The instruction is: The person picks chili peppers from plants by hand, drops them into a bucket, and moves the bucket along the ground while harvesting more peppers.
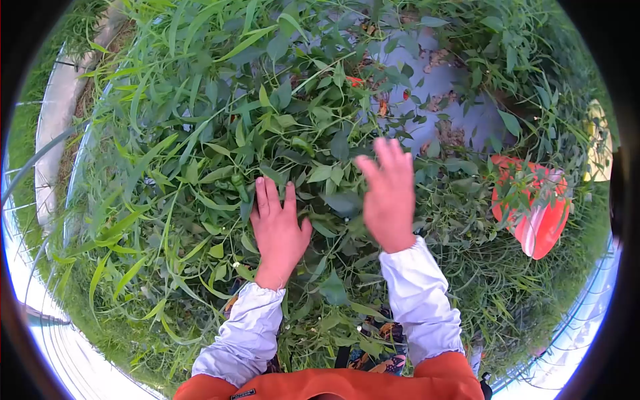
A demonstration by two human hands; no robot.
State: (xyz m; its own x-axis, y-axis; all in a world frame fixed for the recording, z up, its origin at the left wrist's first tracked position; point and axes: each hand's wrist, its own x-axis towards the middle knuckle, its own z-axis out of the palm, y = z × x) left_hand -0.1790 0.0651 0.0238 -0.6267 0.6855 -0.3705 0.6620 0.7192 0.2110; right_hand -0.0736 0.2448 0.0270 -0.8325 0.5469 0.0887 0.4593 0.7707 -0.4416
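My left hand point(277, 230) lies palm down on the leaves of a pepper plant point(320, 177), its fingers stretched out and holding nothing. Just beyond its fingertips, a green pepper point(239, 183) hangs partly behind leaves, and another green pepper point(302, 145) sits a little farther up. My right hand point(389, 200) is raised over the foliage to the right, slightly blurred, with fingers apart and nothing visible in it. Leaves near it hide the stems below. Small red fruit point(355, 81) shows among the leaves farther ahead.
Grey-purple ground film point(427, 93) with dry leaf litter lies ahead on the right. A red-orange object with a white patch point(533, 210), its kind unclear, stands among plants on the right. Tall grass point(127, 220) grows on the left, beside a pale strip point(52, 143).
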